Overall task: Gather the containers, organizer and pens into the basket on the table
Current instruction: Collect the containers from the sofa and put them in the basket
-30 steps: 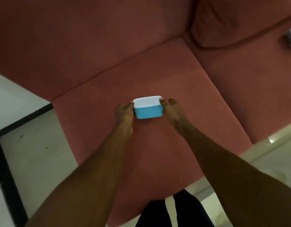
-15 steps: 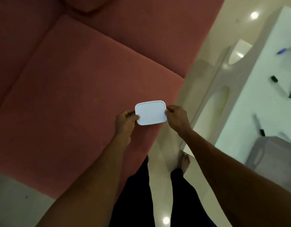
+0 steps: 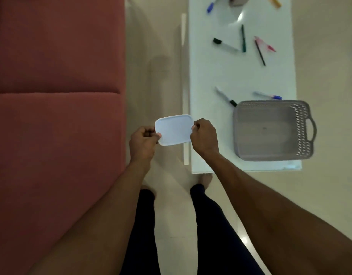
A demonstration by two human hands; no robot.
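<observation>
- Container [image 3: 174, 130] now off the red sofa [image 3: 56, 116]: a second ago it sat on the seat cushion, now it's carried in the air over the floor gap, at the near-left edge of the white tabletop [image 3: 208, 76].
- Left hand [image 3: 143, 142] pinches its left edge; right hand [image 3: 205, 135] pinches the right edge. Only the pale lid shows from above.
- View has swung from sofa to tabletop; grey basket [image 3: 302, 128] in sight, empty, right of the hands.
- Pens loose on the tabletop beyond the basket, e.g. blue-capped pen [image 3: 268, 95], black-capped marker [image 3: 225, 97].
- Likely meaning: first item picked up, drop into the basket next; pens not yet gathered.
</observation>
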